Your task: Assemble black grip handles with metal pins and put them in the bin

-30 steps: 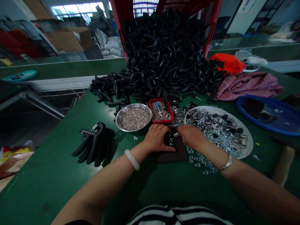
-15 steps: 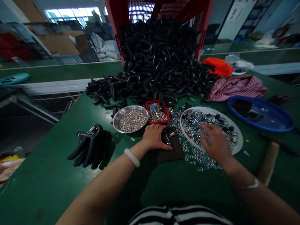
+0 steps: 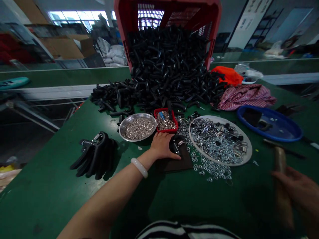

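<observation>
My left hand point(image 3: 163, 146) lies over a black curved handle piece with a metal spring point(image 3: 179, 143), its fingers closed around it. Much of that piece is hidden under the palm. It rests on a dark square pad point(image 3: 184, 162) on the green table. At the right edge, my right hand point(image 3: 299, 186) is on the wooden handle of a hammer point(image 3: 280, 162), thumb across it, partly blurred. Between the hands stands a white round tray point(image 3: 245, 161) of small metal nuts, rings and springs. Loose nuts point(image 3: 215, 171) lie beside it.
A red crate point(image 3: 124, 43) spills black handles point(image 3: 169, 73) across the table's back. A metal bowl point(image 3: 139, 127) of small pins and a red box point(image 3: 165, 121) stand in front. Stacked spring handles point(image 3: 96, 156) sit left; a blue tray point(image 3: 284, 127) and checked cloth point(image 3: 246, 96) right.
My right hand has left the white tray of metal parts and moved right and down to the hammer's handle. My left hand stays on the black piece. The view has shifted slightly.
</observation>
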A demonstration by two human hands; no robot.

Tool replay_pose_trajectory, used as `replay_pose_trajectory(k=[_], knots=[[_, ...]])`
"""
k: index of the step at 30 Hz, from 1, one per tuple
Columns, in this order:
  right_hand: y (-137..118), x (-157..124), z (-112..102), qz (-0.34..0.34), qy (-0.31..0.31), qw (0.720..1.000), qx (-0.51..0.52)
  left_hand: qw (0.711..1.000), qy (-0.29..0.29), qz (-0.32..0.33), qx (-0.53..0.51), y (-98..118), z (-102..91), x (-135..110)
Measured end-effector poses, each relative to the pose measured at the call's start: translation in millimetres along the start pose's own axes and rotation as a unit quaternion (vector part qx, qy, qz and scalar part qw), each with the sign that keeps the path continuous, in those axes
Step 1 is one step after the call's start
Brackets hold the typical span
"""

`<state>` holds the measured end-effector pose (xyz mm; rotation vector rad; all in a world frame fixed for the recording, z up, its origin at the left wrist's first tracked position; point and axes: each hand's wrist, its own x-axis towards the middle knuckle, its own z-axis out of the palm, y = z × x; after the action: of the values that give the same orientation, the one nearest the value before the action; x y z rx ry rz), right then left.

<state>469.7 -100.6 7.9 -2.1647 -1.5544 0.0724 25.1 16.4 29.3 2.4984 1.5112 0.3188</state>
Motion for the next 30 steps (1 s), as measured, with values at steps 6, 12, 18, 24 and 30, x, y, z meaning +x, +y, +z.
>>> replay_pose_trajectory(k=[6,12,18,24,30], knots=[[-142.3,-44.1,3.7,-0.175,-0.135,0.965,0.138,1.000,0.007,-0.021,-0.001,0.3,0.4,0.0],[-176.6,-43.4,26.0,-0.416,-0.126,0.900,0.034,0.999,0.020,-0.026,-0.017,-1.1,3.3,-1.5],[-190.0,-31.7,17.4,-0.402,-0.224,0.888,0.010,0.999,0.021,-0.021,-0.017,-2.1,2.3,-0.3],[-193.6,-35.0,2.1,-0.346,-0.108,0.929,0.080,1.000,0.002,-0.015,-0.006,-3.9,1.0,0.6],[-159.1,-52.4,-4.9,0.006,-0.100,0.969,0.225,0.998,0.038,-0.006,0.040,2.8,3.1,-17.6]])
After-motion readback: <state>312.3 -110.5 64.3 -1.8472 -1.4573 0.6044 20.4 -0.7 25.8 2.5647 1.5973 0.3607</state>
